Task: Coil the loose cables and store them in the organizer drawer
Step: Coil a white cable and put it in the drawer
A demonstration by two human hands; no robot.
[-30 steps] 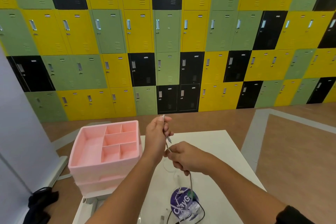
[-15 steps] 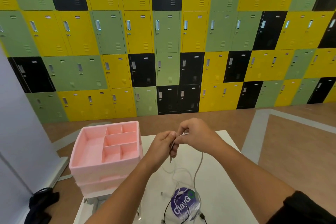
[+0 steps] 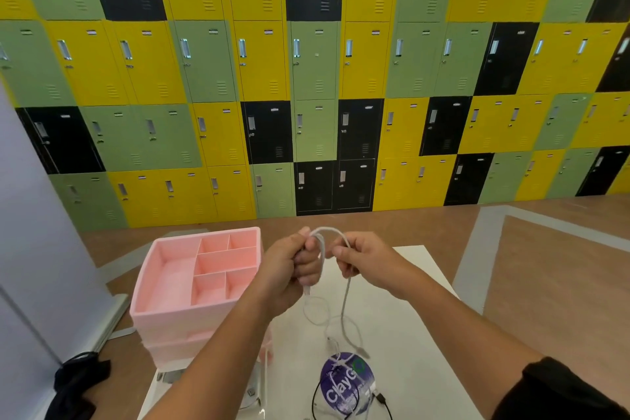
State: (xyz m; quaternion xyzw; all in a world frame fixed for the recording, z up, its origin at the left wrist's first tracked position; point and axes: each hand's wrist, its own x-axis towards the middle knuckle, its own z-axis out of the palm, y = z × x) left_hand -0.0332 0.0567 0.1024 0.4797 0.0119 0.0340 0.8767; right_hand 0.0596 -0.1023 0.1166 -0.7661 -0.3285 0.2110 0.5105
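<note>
A white cable (image 3: pixel 345 297) arches between both hands above the white table (image 3: pixel 409 334). My left hand (image 3: pixel 293 269) grips loops of it in a fist. My right hand (image 3: pixel 361 259) pinches the cable just to the right, and the rest hangs down to the table in loose loops. A pink organizer (image 3: pixel 201 276) with open top compartments stands at the table's left, its drawers below partly hidden by my left forearm. A black cable (image 3: pixel 381 401) lies near the front edge.
A round purple "Clay" sticker (image 3: pixel 347 382) lies under the cables near the front. A black bag (image 3: pixel 73 385) sits on the floor at the lower left. Coloured lockers (image 3: pixel 313 78) fill the wall behind. A grey panel (image 3: pixel 30 249) stands at the left.
My right hand rose from below the left hand to beside it, carrying the cable up and over into an arched loop. My left hand lowered slightly and keeps its grip.
</note>
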